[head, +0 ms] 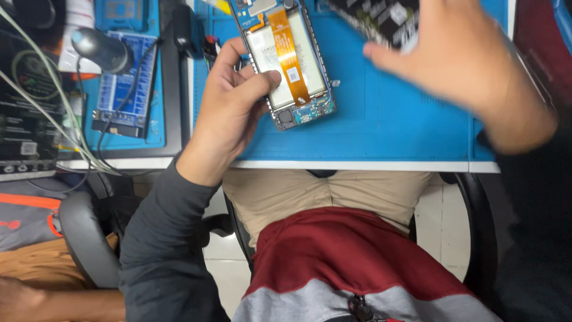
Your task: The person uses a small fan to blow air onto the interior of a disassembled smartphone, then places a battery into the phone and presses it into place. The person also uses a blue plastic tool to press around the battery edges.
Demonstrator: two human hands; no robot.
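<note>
Because its back is off, the opened phone (290, 62) looks light but fragile; the left hand (229, 104) fingers clamp its edges, while the right hand (459, 56), blurred, spreads wide above the blue desk (387, 131).

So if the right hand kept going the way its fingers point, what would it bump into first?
Probably the opened phone held by the left hand. The right hand points left across the blue mat, with nothing visible between them. It's blurred and may sit higher, so it could pass above.
</note>
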